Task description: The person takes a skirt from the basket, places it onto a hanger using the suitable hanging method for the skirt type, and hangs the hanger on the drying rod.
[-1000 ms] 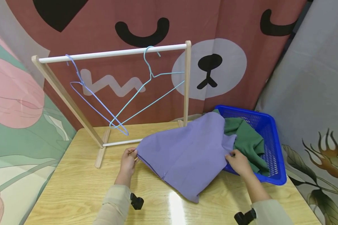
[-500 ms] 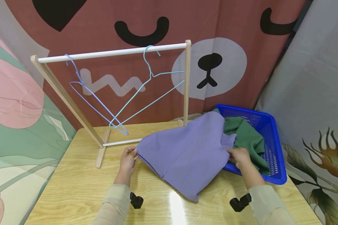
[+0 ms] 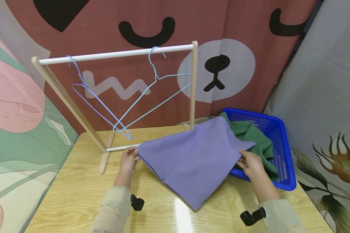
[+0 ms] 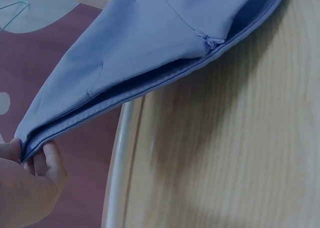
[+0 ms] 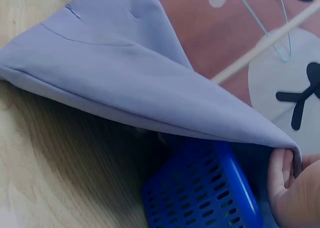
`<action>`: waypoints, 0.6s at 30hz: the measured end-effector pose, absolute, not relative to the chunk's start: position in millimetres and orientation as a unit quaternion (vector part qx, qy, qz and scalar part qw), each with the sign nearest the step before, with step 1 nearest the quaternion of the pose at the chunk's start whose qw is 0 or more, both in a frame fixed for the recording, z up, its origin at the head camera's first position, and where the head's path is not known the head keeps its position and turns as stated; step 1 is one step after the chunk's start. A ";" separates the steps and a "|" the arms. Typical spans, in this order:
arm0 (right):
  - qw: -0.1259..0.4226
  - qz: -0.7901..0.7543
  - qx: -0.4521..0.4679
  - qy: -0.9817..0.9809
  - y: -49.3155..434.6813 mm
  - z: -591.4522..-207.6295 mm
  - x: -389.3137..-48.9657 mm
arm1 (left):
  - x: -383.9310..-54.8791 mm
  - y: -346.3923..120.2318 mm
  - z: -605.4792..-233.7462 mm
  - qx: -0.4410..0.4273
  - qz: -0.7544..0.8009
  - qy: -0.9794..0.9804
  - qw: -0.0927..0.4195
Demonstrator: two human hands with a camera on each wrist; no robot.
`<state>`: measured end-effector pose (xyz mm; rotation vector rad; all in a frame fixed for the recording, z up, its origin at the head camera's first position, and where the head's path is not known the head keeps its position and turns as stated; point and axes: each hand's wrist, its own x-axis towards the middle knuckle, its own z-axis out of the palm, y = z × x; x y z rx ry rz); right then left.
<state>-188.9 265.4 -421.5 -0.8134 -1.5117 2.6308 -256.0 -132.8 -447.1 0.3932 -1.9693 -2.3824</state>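
A purple garment (image 3: 189, 158) is spread between both hands, its lower corner hanging toward the table. My left hand (image 3: 127, 161) pinches its left corner between thumb and fingers. At the right edge, my right hand (image 3: 252, 164) pinches the fabric beside the basket. In the left wrist view, the garment (image 4: 130, 52) shows a stitched, slightly gaping edge with a small gathered detail (image 4: 210, 40) at a seam. The right wrist view shows the right hand (image 5: 297, 195) gripping a corner, with the cloth stretched away from it. Whether it is shorts or another garment, I cannot tell.
A blue plastic basket (image 3: 291, 173) with green cloth (image 3: 258, 139) stands at the right. Behind, a wooden rack with a white rail (image 3: 113, 55) carries a purple hanger (image 3: 100, 103) and a turquoise hanger (image 3: 156, 81). Printed curtains surround the wooden table (image 3: 75, 200).
The left hand has moved slightly left and up with its corner. My right hand has shifted its grip along the right edge. The garment is spread wider, its lower corner farther left.
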 end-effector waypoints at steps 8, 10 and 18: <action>0.023 0.824 -0.212 -0.525 244.6 -411.8 -176.7 | -262.5 -139.4 -435.3 0.126 -0.746 -0.653 0.017; 0.027 0.818 -0.200 -0.539 239.0 -409.2 -172.4 | -263.9 -141.0 -432.8 0.128 -0.745 -0.655 0.019; 0.048 0.795 -0.175 -0.579 215.4 -401.8 -154.1 | -267.7 -147.4 -426.2 0.135 -0.742 -0.655 0.045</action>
